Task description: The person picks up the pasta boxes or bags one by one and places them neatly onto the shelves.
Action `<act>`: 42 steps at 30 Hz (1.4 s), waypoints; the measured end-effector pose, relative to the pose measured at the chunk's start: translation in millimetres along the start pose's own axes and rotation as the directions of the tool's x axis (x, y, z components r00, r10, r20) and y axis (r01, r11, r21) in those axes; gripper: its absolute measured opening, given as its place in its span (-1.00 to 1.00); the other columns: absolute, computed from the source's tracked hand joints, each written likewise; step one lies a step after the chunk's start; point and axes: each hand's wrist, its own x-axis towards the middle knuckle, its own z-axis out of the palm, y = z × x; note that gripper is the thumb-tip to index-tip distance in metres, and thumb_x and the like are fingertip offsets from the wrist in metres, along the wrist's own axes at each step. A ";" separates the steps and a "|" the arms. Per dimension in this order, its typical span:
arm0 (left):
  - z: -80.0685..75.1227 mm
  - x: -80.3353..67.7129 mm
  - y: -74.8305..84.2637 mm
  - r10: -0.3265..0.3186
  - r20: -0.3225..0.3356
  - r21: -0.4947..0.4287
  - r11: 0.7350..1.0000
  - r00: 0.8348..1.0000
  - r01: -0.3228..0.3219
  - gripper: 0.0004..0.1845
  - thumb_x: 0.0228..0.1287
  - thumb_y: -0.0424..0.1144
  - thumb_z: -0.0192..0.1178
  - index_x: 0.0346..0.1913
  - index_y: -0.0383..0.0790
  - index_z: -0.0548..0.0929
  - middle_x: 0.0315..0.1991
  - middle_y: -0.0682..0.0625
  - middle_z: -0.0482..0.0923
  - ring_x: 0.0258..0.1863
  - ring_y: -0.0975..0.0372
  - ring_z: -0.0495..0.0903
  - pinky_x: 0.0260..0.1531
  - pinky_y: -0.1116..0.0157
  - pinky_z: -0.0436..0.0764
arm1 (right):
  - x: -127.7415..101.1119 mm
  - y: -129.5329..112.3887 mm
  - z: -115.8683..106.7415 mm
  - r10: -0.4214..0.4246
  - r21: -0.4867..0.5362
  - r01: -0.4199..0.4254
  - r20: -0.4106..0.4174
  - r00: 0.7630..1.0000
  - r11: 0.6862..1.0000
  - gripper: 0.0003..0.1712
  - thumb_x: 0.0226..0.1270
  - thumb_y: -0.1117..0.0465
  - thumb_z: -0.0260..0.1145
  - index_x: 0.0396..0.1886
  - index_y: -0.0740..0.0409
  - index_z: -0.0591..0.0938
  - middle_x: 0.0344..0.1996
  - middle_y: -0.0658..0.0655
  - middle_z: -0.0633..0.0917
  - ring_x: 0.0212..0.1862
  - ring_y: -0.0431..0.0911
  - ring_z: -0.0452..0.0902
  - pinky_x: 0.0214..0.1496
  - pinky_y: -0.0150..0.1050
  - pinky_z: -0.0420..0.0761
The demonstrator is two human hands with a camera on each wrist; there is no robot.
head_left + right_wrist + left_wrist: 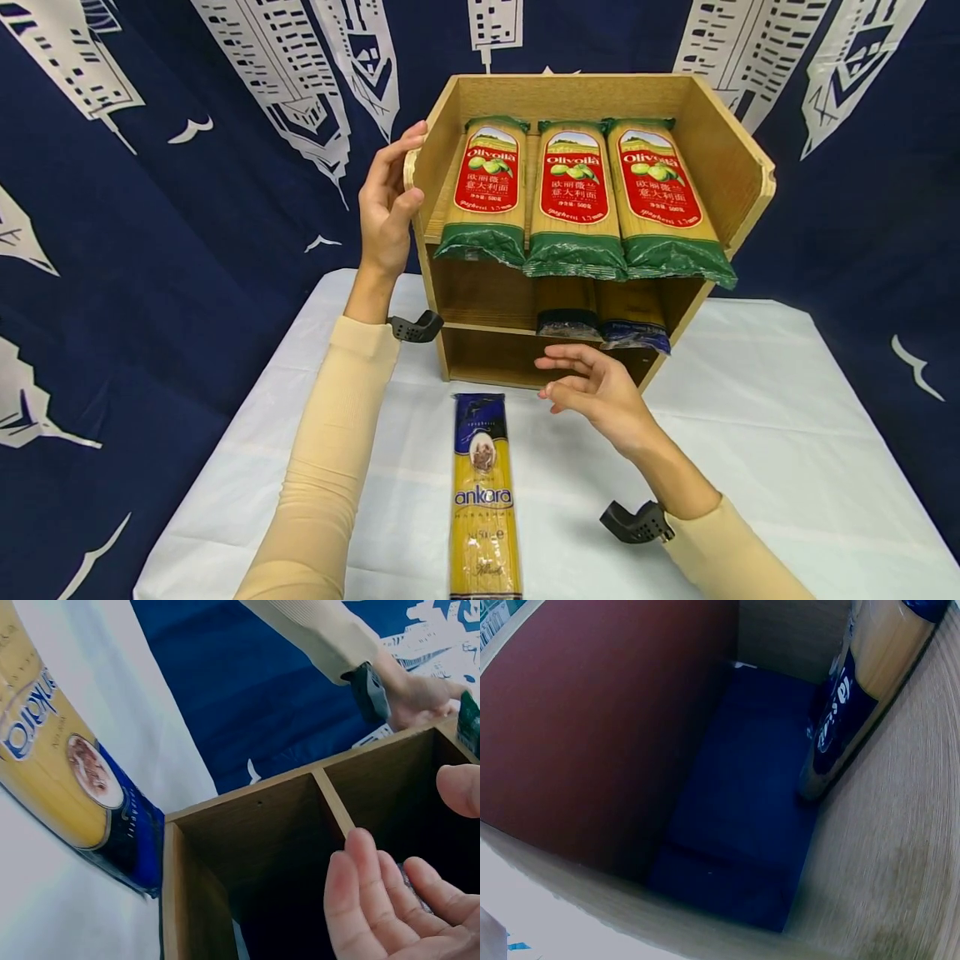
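My left hand [386,208] grips the upper left side of a small wooden shelf unit [731,175], thumb at the panel's front edge. My right hand [600,396] hovers before the lower shelves with nothing in it, fingers loosely bent and apart; the right wrist view shows the fingers [364,892] spread. On the white-covered table, left of the right hand, lies an "ankara" spaghetti pack [483,500], yellow and blue, its blue end toward the unit. Two packs with dark ends, one black [566,321] and one blue [633,333], lie on the middle shelf.
Three green-ended Olivoila spaghetti packs [573,183] lie side by side on the top shelf, their ends overhanging its front. The left wrist view looks into a compartment with a pack [870,667] against one wall. A dark blue printed cloth [247,192] hangs behind.
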 end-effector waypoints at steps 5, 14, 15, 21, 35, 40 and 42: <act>0.0 0.5 -0.1 0.003 -0.004 -0.003 1.000 1.000 -0.003 -0.12 0.14 0.21 0.36 0.19 -0.56 0.47 0.34 -0.31 0.46 0.40 -0.02 0.38 0.40 0.01 0.31 | -11.7 4.2 11.1 0.050 -0.053 -0.052 -0.028 0.998 0.997 -0.36 0.27 0.44 0.40 0.32 0.45 0.42 0.13 0.45 0.58 -0.16 0.07 0.72 -0.22 -0.15 0.72; 0.1 0.5 -0.2 0.006 -0.003 0.004 1.000 1.000 -0.006 -0.12 0.14 0.21 0.34 0.19 -0.57 0.46 0.35 -0.31 0.46 0.40 -0.01 0.39 0.40 0.01 0.32 | -33.9 13.0 33.5 0.202 -0.128 -0.210 -0.075 0.977 0.969 -0.27 0.16 0.30 0.53 0.31 0.32 0.45 0.06 0.27 0.65 -0.10 0.08 0.67 -0.12 -0.19 0.69; 0.2 0.7 -0.1 0.007 -0.003 0.005 1.000 1.000 -0.007 -0.12 0.15 0.21 0.34 0.19 -0.57 0.46 0.35 -0.31 0.46 0.40 -0.01 0.39 0.40 0.01 0.32 | -35.9 14.4 35.7 0.218 -0.139 -0.228 -0.083 0.972 0.964 -0.26 0.15 0.29 0.55 0.31 0.31 0.46 0.05 0.26 0.66 -0.10 0.07 0.67 -0.12 -0.18 0.68; 0.7 1.2 0.0 0.012 -0.008 -0.002 1.000 1.000 -0.012 -0.11 0.14 0.20 0.34 0.19 -0.58 0.46 0.34 -0.32 0.46 0.40 -0.01 0.39 0.40 0.01 0.31 | -45.7 27.6 47.4 0.318 -0.184 -0.342 -0.145 0.937 0.922 -0.22 0.09 0.24 0.60 0.29 0.33 0.48 0.01 0.26 0.68 -0.12 0.01 0.65 -0.13 -0.15 0.66; -1.3 -0.8 0.7 0.007 -0.014 -0.002 1.000 1.000 -0.007 -0.11 0.15 0.21 0.35 0.19 -0.59 0.45 0.34 -0.32 0.46 0.40 -0.01 0.39 0.41 0.01 0.30 | -63.1 56.3 81.9 0.415 -0.246 -0.477 -0.266 0.870 0.844 -0.02 -0.14 0.21 0.71 0.27 0.43 0.42 -0.05 0.23 0.63 -0.16 0.02 0.56 -0.20 -0.14 0.62; -0.3 -0.2 -0.1 0.003 -0.012 -0.005 1.000 1.000 -0.003 -0.13 0.15 0.19 0.34 0.19 -0.58 0.46 0.34 -0.31 0.46 0.40 0.00 0.39 0.41 0.02 0.30 | -69.4 61.8 92.0 0.421 -0.250 -0.491 -0.286 0.861 0.834 0.05 -0.15 0.20 0.70 0.33 0.45 0.36 0.02 0.24 0.60 -0.08 0.05 0.52 -0.12 -0.13 0.58; 0.3 0.1 -1.0 0.002 -0.009 -0.015 1.000 1.000 -0.002 -0.16 0.15 0.14 0.33 0.19 -0.58 0.46 0.35 -0.31 0.45 0.40 0.00 0.38 0.41 0.02 0.30 | -71.6 63.6 96.9 0.417 -0.259 -0.494 -0.300 0.858 0.830 0.11 -0.17 0.19 0.70 0.36 0.45 0.33 0.07 0.26 0.58 -0.03 0.07 0.48 -0.07 -0.10 0.55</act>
